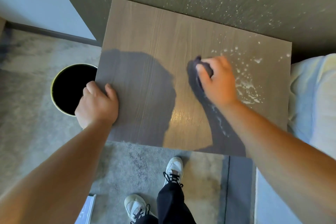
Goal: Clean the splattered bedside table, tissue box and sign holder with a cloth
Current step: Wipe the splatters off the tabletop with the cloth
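2 hands work the tabletop. Left hand grips its left edge. Right hand clutches a dark cloth beside white splatter.

No legible text, seemingly.

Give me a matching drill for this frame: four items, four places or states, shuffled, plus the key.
Column 1
1. left hand
2. right hand
3. white splatter
4. bin

Column 2
A. on the floor, off the left edge of the bedside table
B. pressing a dark cloth onto the tabletop
C. gripping the table's left edge
D. on the right part of the tabletop, beyond the cloth

Pairs: 1-C, 2-B, 3-D, 4-A
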The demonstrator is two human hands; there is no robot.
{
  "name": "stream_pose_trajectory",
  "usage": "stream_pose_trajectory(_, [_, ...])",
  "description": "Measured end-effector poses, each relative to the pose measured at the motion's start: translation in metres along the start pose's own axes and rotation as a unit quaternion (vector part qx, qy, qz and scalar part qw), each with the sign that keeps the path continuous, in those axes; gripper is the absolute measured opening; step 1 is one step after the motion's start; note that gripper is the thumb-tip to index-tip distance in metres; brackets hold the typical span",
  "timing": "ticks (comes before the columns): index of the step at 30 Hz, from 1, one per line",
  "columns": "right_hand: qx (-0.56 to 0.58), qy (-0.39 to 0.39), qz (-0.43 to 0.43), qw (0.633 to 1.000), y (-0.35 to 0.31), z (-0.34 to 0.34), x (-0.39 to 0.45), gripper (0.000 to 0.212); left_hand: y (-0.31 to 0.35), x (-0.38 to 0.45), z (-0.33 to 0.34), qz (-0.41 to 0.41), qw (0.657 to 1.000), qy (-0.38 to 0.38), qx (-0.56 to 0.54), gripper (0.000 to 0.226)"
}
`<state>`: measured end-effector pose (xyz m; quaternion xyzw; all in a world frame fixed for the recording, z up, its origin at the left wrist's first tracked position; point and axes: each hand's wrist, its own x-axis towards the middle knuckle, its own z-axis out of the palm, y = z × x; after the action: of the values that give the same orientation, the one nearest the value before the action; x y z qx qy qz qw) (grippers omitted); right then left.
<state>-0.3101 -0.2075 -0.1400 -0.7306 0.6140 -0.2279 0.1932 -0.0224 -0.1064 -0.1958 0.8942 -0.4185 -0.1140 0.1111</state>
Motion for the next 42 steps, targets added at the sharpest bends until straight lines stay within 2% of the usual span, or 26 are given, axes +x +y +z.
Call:
stream_pose_trajectory(4, [-0.168, 0.003, 0.026, 0.985, 0.053, -0.013, 0.115, 0.035, 0.000, 0.000, 0.002, -0.013, 1.000, 0.000, 0.014, 0.049])
stream_pose_trajectory(7, [-0.282, -0.005, -0.002, 0.959, 0.072, -0.005, 0.145, 0.036, -0.001, 0.001, 0.004, -0.022, 1.000, 0.003, 0.021, 0.047])
stream_pose_trajectory(11, [-0.296, 0.024, 0.000, 0.955, 0.078, 0.006, 0.142, 0.034, -0.002, 0.001, 0.005, -0.026, 0.999, -0.001, 0.028, 0.047])
stream_pose_trajectory(15, [-0.288, 0.010, -0.018, 0.957, 0.076, 0.002, 0.141, 0.035, -0.002, 0.001, 0.004, -0.031, 0.999, 0.000, 0.024, 0.045])
stream_pose_trajectory(19, [-0.262, -0.029, -0.072, 0.962, 0.072, 0.000, 0.103, 0.032, -0.002, 0.001, 0.005, -0.027, 0.999, 0.010, 0.026, 0.047])
stream_pose_trajectory(30, [-0.218, -0.086, -0.115, 0.965, 0.050, 0.001, -0.066, 0.031, -0.004, 0.003, 0.007, -0.009, 0.999, 0.035, 0.032, 0.051])
stream_pose_trajectory(39, [-0.198, -0.073, -0.154, 0.965, 0.033, 0.016, -0.162, 0.025, 0.000, 0.001, 0.004, 0.000, 0.999, 0.025, 0.030, 0.055])
stream_pose_trajectory(42, [-0.184, -0.073, -0.160, 0.967, 0.028, 0.016, -0.177, 0.020, 0.004, -0.001, 0.001, -0.026, 0.999, 0.002, 0.019, 0.056])
